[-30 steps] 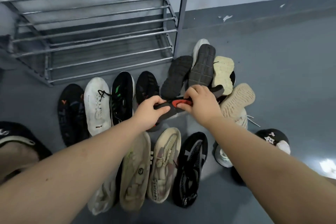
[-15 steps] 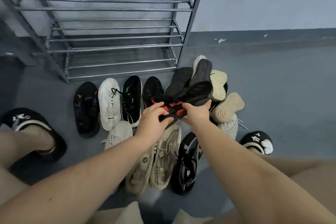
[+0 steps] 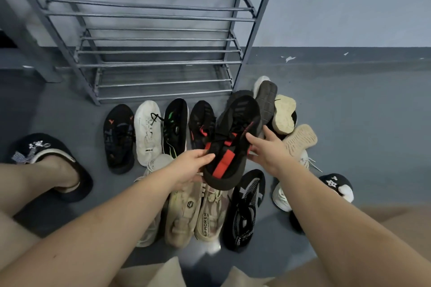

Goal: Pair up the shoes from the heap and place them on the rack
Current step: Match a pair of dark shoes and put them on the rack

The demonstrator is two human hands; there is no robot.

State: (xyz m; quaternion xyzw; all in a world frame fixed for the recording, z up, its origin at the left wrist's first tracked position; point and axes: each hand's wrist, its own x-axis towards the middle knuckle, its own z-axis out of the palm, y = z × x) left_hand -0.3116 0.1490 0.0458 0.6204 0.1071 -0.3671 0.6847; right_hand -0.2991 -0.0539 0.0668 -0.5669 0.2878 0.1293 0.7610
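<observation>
A black sneaker with red stripes (image 3: 233, 144) is lifted above the floor, toe pointing toward the rack. My left hand (image 3: 190, 168) grips its heel side. My right hand (image 3: 268, 149) touches its right edge with fingers spread. A similar black shoe with red marks (image 3: 201, 121) lies in a row on the floor just behind. The heap (image 3: 275, 109) of upturned shoes lies to the right. The grey metal rack (image 3: 151, 51) stands behind, with no shoes on its shelves.
A floor row holds a black shoe (image 3: 119, 137), a white one (image 3: 148, 131) and a black-green one (image 3: 175, 127). Beige shoes (image 3: 184, 214) and a black-white shoe (image 3: 245, 209) lie nearer me. My slippered feet (image 3: 53, 161) flank the pile.
Both hands pulled the black-red sneaker out of the heap and raised it, turning it upper side up. The camera view rose, showing more of the rack.
</observation>
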